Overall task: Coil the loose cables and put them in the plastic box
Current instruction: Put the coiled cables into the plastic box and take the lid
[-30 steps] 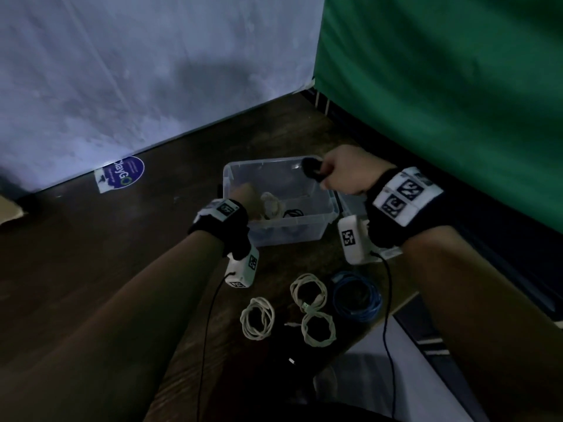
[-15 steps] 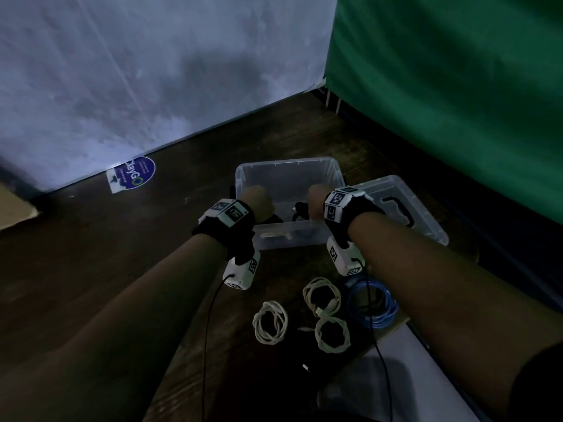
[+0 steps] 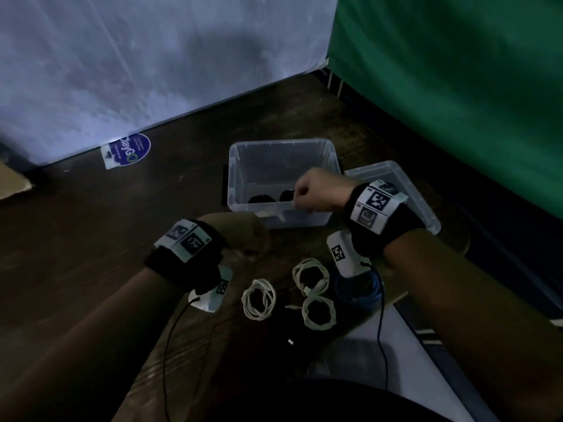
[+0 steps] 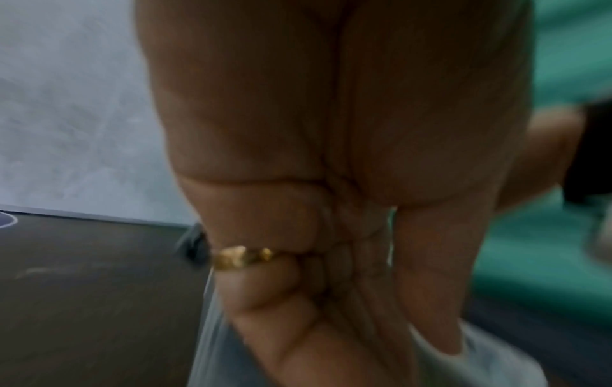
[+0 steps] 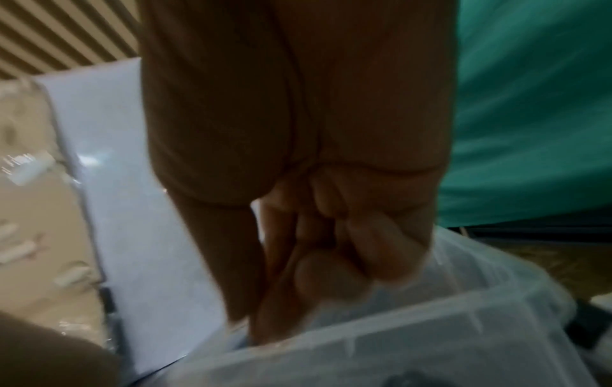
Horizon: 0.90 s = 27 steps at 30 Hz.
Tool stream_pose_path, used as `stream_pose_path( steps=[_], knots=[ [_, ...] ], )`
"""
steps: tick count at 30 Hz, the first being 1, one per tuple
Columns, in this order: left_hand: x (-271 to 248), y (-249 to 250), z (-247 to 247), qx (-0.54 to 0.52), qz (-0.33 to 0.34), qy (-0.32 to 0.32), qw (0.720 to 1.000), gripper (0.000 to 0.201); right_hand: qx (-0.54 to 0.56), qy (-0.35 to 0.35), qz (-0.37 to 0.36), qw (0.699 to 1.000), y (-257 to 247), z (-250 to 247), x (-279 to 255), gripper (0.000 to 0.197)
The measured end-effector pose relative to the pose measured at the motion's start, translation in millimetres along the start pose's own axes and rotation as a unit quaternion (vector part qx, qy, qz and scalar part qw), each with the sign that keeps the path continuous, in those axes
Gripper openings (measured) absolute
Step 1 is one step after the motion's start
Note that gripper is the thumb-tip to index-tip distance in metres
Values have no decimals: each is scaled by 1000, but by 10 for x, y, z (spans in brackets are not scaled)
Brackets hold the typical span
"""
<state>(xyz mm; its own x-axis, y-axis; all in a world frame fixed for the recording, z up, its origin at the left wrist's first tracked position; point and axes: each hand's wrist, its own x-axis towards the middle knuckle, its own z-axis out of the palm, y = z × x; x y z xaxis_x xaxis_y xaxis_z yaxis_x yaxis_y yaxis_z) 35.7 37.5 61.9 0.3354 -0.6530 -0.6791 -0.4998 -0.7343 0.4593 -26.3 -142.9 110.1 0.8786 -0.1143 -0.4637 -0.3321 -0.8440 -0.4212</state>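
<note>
Just then my right hand (image 3: 316, 190) hung curled over the plastic box (image 3: 243, 178), my left hand (image 3: 243, 236) curled before it; neither held anything. White cables (image 3: 259, 300) lay coiled below both hands.

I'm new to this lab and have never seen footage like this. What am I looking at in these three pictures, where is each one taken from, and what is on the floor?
No machine here: a person works with bare hands, wearing cameras. The wide picture comes from a camera on the head, looking down. The two close-ups come from cameras strapped to the wrists, looking along each palm, so they show mostly blurred skin.

The left hand hangs over the dark wooden floor, fingers curled; whether it holds anything I cannot tell. The right hand is over the near rim of the clear plastic box, fingers curled, seemingly empty. Dark cables lie inside the box. Its lid lies to the right.

Nearer the person lie three white cable coils and a blue coil, not yet boxed.
</note>
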Motion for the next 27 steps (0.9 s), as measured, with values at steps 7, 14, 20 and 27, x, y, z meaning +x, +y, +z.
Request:
stream_pose_path(
  steps=[7,14,20,27],
  knots=[
    [398,-105,610,150,-54,-47,986,42,-139,-135,9,981,185,727,96,19],
    [432,-145,806,205,-41,7,978,39,-188,-98,32,977,508,1244,177,15],
    [224,-32,457,189,2,16,982,23,-184,-69,14,980,558,1203,142,20],
    [-218,240,-405,-48,65,185,979,15,-154,-56,-22,986,433,838,-43,25]
  ],
)
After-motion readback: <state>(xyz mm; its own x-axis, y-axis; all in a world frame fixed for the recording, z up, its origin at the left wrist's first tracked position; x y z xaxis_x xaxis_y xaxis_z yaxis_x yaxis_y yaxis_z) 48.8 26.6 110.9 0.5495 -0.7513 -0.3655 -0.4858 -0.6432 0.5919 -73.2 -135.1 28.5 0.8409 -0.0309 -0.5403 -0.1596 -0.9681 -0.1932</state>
